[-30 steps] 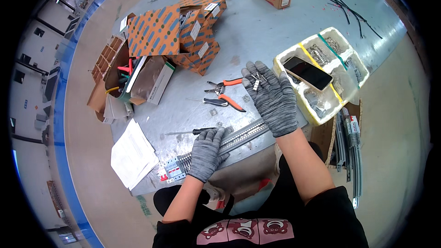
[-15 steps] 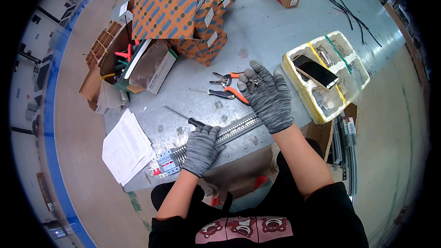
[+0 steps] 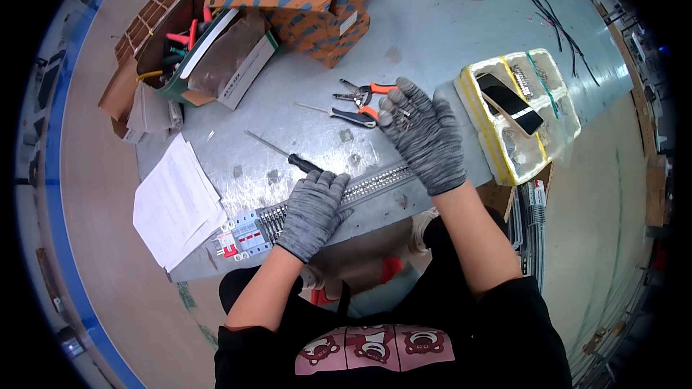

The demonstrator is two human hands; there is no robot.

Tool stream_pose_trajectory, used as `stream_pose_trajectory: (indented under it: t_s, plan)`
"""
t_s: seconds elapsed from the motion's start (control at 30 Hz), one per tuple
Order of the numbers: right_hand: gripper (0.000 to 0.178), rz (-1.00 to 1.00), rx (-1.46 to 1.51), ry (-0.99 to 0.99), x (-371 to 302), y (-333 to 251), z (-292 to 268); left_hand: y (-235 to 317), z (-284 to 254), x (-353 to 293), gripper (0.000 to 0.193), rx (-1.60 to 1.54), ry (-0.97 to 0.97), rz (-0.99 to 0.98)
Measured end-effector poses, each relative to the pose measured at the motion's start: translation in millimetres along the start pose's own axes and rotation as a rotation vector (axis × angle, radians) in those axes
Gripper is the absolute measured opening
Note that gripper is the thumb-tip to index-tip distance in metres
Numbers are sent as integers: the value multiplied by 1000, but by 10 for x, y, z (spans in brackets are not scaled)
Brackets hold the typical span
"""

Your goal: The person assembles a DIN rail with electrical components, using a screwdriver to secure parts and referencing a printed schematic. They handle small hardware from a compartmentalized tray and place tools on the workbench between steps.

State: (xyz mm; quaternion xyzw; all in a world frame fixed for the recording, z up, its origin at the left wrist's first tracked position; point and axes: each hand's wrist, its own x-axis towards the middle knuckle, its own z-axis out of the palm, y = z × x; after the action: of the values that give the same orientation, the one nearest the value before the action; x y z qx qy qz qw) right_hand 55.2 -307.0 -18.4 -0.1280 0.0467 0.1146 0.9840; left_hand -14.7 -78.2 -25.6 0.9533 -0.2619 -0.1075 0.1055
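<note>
My left hand (image 3: 313, 212), in a striped grey glove, lies flat across a long slotted metal rail (image 3: 375, 181), with fingertips past its far edge and the thumb on the near side. Modular circuit breakers (image 3: 249, 235), blue-grey with red marks, sit at the rail's left end beside a row of small metal pieces (image 3: 272, 221). A black-handled screwdriver (image 3: 303, 163) lies just beyond my left fingertips. My right hand (image 3: 427, 140), gloved alike, is raised palm up, its curled fingers holding a few small metal parts (image 3: 404, 119) that look like screws.
Orange-handled wire strippers (image 3: 357, 94) and another screwdriver (image 3: 352, 117) lie beyond the rail. A white foam box (image 3: 497, 151) bearing a phone (image 3: 510, 104) stands right. Papers (image 3: 176, 202), a tool box (image 3: 173, 86) and patterned cartons (image 3: 317, 36) occupy the left and back. Black cables (image 3: 551, 14) lie far right.
The view has shifted, so the table things sit a little differently in the picture. Both hands keep nearly the same pose; the screwdriver handle now shows more clearly beyond my left fingers.
</note>
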Motion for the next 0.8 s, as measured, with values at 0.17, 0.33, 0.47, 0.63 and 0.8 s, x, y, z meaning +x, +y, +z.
stream_pose_trajectory:
  t_s: [0.17,0.33,0.47,0.63,0.8]
  plan:
    - [32,-113,-567,104,230,-312,-28,14,-15,-2,63,-14,-43,1]
    - [30,-19,-841,228,283,-381,-206,-81,-191,-113,52,-233,141,-42]
    - [26,102,-1274,212,276,-171,-52,-282,-417,-177,28,-375,253,-161]
    - [27,-11,-2198,152,481,176,-294,-533,-297,-190,21,-316,287,-193]
    - [48,215,-2595,201,576,438,107,-630,-275,-272,20,-311,247,-192]
